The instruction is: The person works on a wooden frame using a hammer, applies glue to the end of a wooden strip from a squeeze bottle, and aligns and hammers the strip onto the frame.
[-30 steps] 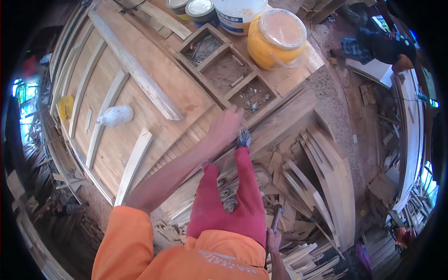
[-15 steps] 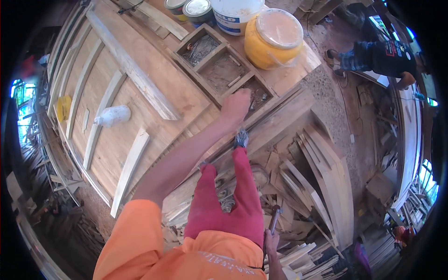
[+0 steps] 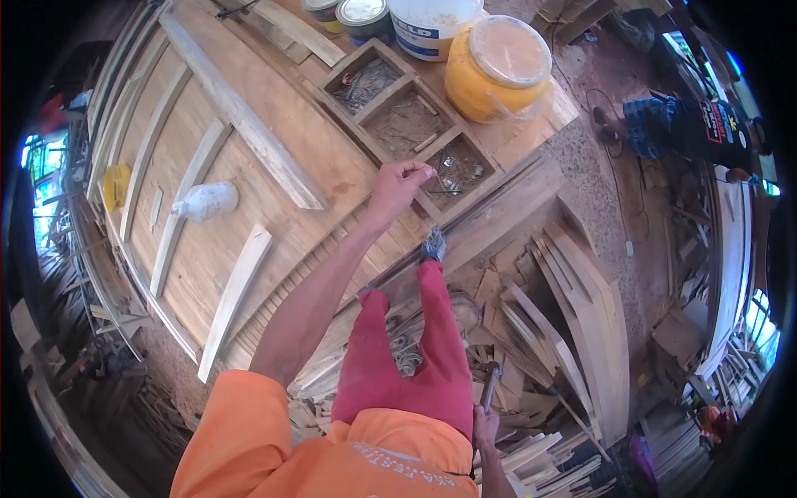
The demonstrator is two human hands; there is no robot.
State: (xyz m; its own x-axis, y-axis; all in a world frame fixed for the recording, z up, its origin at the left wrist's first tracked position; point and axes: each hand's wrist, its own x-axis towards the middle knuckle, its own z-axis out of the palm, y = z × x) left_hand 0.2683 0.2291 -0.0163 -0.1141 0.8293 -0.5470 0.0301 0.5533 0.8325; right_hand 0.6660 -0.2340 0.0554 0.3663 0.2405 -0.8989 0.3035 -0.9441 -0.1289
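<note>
At your left, a white bottle (image 3: pixel 207 201) lies on its side on the wooden worktop (image 3: pixel 307 124), well apart from either grip. Next comes your left hand (image 3: pixel 403 184), its grip narrow, thumb and fingertips drawn together; whether they pinch something small, you cannot tell from this view. The relation that matters, I judge, is here: the metal pieces (image 3: pixel 452 176) lie just to the right of those fingertips, in the nearest compartment of the wooden box (image 3: pixel 387 98). Your left hand is clearly the nearer one. The box's long axis slants from upper left to lower right — three compartments in a row, brown and dusty, the farthest full of grey, thin pieces, the nearest scattered with small, shiny ones. Farther right and lower, your right hand (image 3: pixel 486 425) is closed around the handle of a hammer (image 3: pixel 493 383) — its head points away from you, its long axis nearly in line with your forearm, beside your thigh and well apart from the box.
</note>
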